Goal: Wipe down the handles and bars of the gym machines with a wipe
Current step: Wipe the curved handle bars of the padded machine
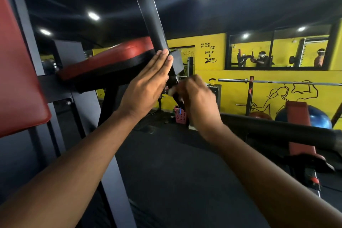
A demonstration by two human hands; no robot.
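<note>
A thick black padded bar [148,11] of a gym machine slants down from the top centre to a bracket beside a red arm pad [111,57]. My left hand [148,83] lies flat with straight fingers against the bar's lower part. My right hand [196,98] is blurred by motion just below the bracket. Its fingers curl round the bar's lower end, and a pale scrap that looks like the wipe [170,91] shows at the fingertips. Most of the wipe is hidden.
A red back pad [16,72] on a grey frame fills the left. A second black padded bar [277,129] runs across the right. Behind stand a yellow wall, a barbell rack [249,96], a blue exercise ball [320,116], a pink basket [179,115] and a dark rubber floor.
</note>
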